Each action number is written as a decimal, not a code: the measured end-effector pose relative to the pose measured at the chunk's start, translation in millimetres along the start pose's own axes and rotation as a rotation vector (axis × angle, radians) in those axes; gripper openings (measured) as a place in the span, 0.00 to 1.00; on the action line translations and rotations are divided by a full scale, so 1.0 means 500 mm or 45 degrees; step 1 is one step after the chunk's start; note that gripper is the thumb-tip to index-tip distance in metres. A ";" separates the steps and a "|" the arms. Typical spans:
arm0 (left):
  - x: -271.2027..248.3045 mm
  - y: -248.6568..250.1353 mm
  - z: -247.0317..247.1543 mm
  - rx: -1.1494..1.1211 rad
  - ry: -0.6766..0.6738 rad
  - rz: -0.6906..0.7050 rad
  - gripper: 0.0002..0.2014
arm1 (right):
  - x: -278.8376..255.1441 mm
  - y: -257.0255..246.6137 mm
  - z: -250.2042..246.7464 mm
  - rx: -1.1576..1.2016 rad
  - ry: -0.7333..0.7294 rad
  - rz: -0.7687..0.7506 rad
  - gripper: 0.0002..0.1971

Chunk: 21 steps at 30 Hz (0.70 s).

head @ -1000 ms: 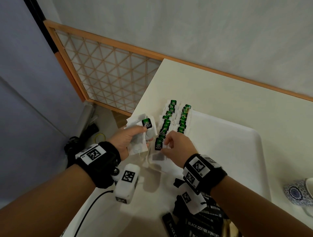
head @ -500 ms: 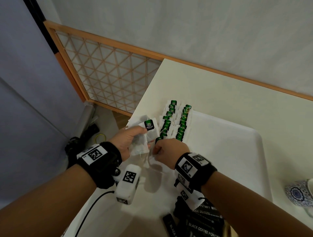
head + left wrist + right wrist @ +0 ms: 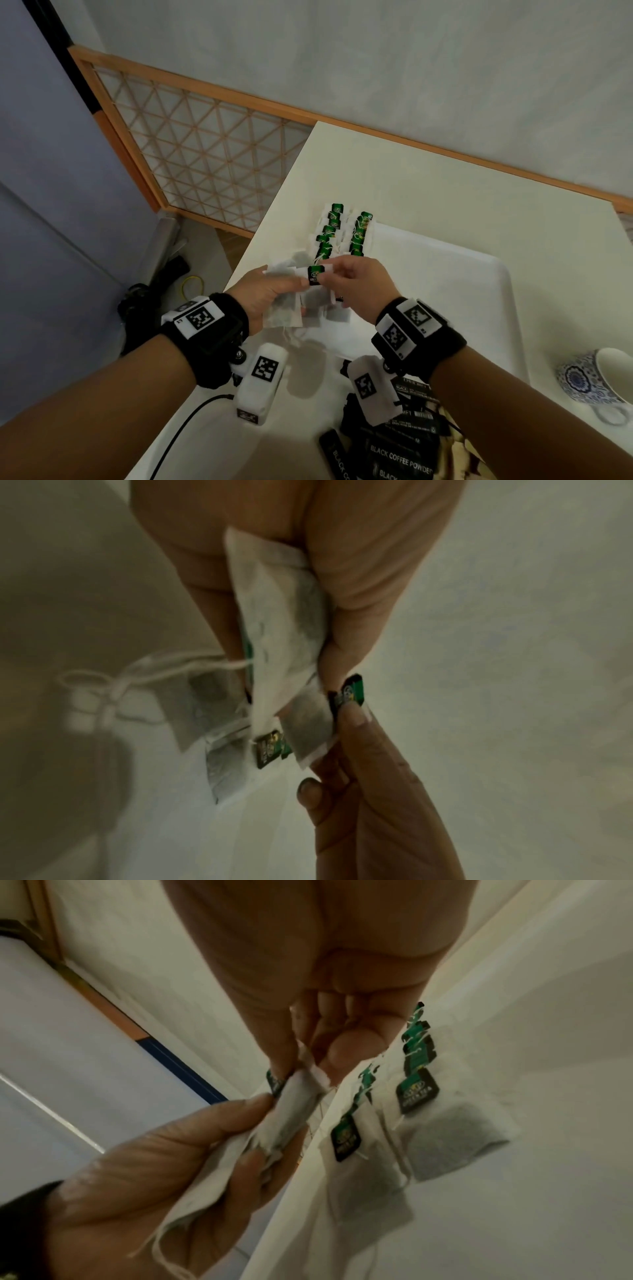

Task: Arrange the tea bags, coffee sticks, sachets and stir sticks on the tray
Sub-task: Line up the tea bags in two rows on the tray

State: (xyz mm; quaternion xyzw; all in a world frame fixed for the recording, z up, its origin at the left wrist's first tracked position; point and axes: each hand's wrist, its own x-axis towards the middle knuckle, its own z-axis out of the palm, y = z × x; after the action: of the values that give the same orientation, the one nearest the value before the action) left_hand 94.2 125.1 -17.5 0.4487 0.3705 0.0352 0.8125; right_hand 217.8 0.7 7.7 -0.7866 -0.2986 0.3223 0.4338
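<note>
My left hand (image 3: 274, 291) grips a bundle of white tea bags (image 3: 284, 308) above the tray's near left corner. My right hand (image 3: 356, 284) pinches the top tea bag (image 3: 317, 274) of that bundle by its green tag end. In the left wrist view the bundle (image 3: 277, 631) sits between my left thumb and fingers, with the right hand's fingertips (image 3: 352, 718) on one bag's edge. Two rows of tea bags with green tags (image 3: 342, 236) lie on the white tray (image 3: 462, 291) along its left side. The right wrist view shows those rows (image 3: 411, 1096) beside my pinching right hand (image 3: 301, 1066).
Black coffee sticks (image 3: 397, 455) lie in a heap on the cream table (image 3: 445, 192) by the tray's near edge. A blue patterned cup (image 3: 596, 380) stands at the right. A wooden lattice screen (image 3: 205, 164) and the table's left edge are close to my left hand.
My right hand left the tray's near tea bag, moved left and up, and now pinches the top bag in my left hand's bundle. The left hand has hardly moved.
</note>
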 end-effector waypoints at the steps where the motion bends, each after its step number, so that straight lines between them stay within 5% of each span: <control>1: -0.003 -0.001 0.000 -0.007 0.000 -0.005 0.21 | -0.002 0.007 -0.004 0.022 0.008 0.045 0.04; 4: -0.007 0.003 -0.009 -0.044 0.035 -0.032 0.27 | -0.015 0.026 -0.020 0.049 -0.030 0.195 0.05; 10: -0.004 0.013 -0.032 -0.084 0.078 -0.004 0.15 | -0.024 0.069 -0.026 -0.089 -0.068 0.348 0.08; 18: -0.003 0.019 -0.024 -0.081 0.085 0.011 0.14 | -0.019 0.080 -0.030 -0.467 0.106 0.095 0.11; 21: -0.004 0.017 -0.017 -0.069 0.095 -0.002 0.12 | -0.025 0.067 -0.023 -0.616 -0.117 -0.035 0.09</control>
State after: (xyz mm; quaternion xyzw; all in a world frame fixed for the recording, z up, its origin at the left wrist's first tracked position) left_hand 89.9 135.4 -12.7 0.4246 0.3998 0.0612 0.8101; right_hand 225.2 -29.3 -13.7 -0.8479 -0.3973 0.2710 0.2232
